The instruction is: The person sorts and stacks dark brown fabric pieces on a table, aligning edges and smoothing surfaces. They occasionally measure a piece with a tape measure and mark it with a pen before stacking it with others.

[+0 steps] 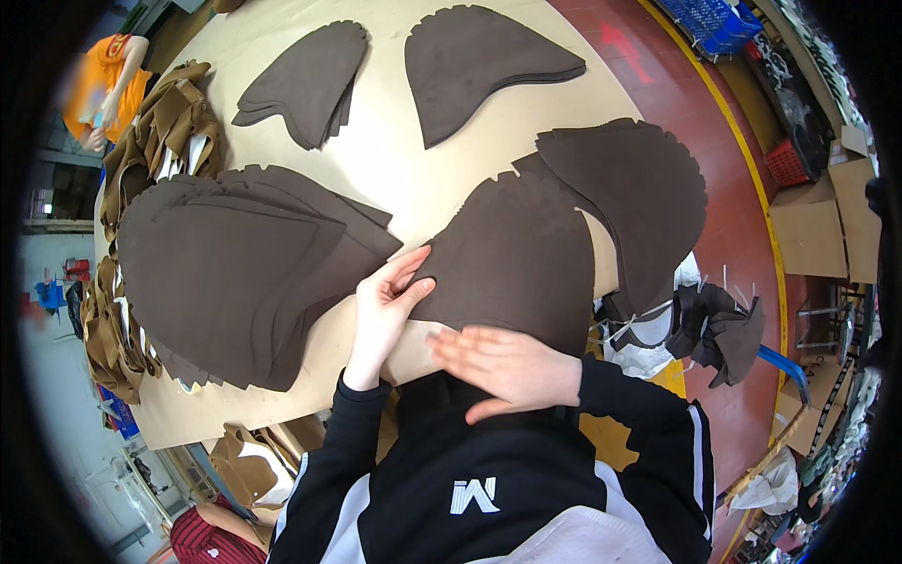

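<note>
In the head view, a worker in a black-and-white top stands at a pale counter (381,146), the left hand (399,282) at the left edge of a dark brown cut panel (521,254), thumb and fingers slightly parted; whether they pinch the material, I cannot tell from here. The right hand (503,367), slightly blurred, is spread flat with its fingers extended, near the panel's lower edge. The panel lies on the counter directly in front of the worker, between a large fanned stack (225,268) of similar pieces on the left and another notched stack (644,188) on the right. Two smaller piles, one at far left (305,80) and one at far right (484,70), sit across the counter. Brown-and-white bundles (174,127) line its left side, near a person in orange (108,80); cardboard boxes (813,230) stand beyond the red floor (644,75).
</note>
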Demonstrator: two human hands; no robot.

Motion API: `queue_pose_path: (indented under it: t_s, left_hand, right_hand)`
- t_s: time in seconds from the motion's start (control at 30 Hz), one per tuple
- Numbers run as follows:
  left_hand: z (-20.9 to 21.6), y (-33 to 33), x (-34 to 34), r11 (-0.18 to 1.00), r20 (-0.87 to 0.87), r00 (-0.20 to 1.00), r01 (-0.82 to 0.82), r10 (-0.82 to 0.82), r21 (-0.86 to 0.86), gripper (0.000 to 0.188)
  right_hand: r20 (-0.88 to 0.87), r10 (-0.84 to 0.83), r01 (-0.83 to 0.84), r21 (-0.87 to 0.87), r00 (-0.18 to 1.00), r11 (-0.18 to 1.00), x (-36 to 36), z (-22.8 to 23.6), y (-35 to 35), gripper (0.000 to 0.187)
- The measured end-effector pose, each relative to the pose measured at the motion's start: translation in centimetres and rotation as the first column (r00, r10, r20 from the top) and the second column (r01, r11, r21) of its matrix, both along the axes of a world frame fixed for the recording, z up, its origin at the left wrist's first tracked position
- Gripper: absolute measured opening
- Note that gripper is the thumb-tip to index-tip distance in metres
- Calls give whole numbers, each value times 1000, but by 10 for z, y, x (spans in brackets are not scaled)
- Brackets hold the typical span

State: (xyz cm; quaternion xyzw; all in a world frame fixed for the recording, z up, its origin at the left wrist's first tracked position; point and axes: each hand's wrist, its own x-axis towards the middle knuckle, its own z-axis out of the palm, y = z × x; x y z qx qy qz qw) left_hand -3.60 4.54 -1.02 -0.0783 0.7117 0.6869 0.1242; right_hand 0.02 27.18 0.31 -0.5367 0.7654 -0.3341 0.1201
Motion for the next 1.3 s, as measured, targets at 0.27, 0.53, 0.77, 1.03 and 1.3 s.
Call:
queue_pose_path:
  t_s: [0.27,0.53,0.77,1.03,1.3]
  left_hand:
    - [2,2,1,1000,-26,999,-23,24,18,46]
    - [3,1,0,1000,-30,1000,-8,7,-20,46]
    - [8,-1,1,998,34,999,-7,9,-69,47]
    - [5,2,-1,999,-35,999,2,-4,-42,46]
    - [4,4,-1,1000,-12,1000,-4,4,-22,46]
  right_hand:
    - [-339,-547,600,66,765,797,-92,23,50,82]
    - [-129,-146,164,140,981,976,-19,5,12,88]
    - [-215,-401,420,49,890,906,-61,28,35,81]
    - [-84,-134,140,74,987,987,-14,-4,4,86]
    - [-330,-514,540,-16,792,841,-89,19,36,76]
